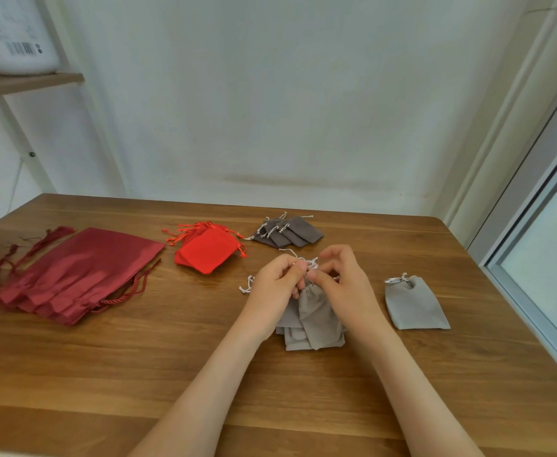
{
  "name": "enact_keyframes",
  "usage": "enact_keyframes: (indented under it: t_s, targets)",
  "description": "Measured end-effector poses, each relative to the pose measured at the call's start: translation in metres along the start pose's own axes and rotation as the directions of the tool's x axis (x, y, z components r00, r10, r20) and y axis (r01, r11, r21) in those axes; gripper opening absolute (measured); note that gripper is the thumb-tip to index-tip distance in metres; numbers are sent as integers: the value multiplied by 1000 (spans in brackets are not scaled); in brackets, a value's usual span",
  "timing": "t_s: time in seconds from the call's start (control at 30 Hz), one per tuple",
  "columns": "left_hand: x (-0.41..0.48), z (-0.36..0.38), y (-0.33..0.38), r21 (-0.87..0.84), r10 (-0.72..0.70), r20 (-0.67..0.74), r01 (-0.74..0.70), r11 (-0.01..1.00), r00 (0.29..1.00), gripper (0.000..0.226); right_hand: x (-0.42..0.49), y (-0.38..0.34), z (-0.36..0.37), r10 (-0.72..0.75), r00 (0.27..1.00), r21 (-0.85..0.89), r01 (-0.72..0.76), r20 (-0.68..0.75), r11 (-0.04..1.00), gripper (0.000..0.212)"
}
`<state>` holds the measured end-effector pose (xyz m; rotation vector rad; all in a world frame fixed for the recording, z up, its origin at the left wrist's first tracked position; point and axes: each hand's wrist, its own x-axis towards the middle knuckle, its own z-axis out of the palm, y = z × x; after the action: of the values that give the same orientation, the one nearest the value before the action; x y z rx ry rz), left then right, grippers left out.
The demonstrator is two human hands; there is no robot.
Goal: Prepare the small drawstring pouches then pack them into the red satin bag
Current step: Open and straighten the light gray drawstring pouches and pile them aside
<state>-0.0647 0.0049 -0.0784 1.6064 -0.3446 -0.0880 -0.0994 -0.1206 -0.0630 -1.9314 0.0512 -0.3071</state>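
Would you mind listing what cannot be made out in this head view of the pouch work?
- Mouth and cord knot of the light grey pouch: covered by the left hand and right hand.
- How many pouches are in the light grey stack: overlapped, partly under the hands.
- White container on the shelf: cut off by the frame edge, label too blurred to read.
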Motion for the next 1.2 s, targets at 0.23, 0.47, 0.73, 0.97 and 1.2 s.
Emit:
enact_keyframes:
  t_s: [0.23, 0.47, 0.73, 0.97, 1.2]
  targets:
    - [-2, 1, 8, -165, -91, 6, 91, 982, 996, 33, 3, 2, -6, 78, 978, -36, -72, 194, 997, 12]
    - [-2, -15, 15, -102, -157, 194, 179, 979, 968, 18, 2, 2, -11, 153, 976, 30, -159, 156, 987, 19]
    - [-4, -13, 5, 473, 107, -8, -90, 876, 994, 13, 3, 6, -5, 154, 982, -98, -144, 108, 985, 19]
    - [-1, -16, -6, 586, 289, 82, -281, 760, 954, 13, 4, 8, -3, 107, 992, -162, -93, 74, 982, 17]
    - [3, -11, -17, 758, 586, 141, -468, 455, 798, 18, 4, 6, -1, 48, 997, -170, -37, 59, 985, 11]
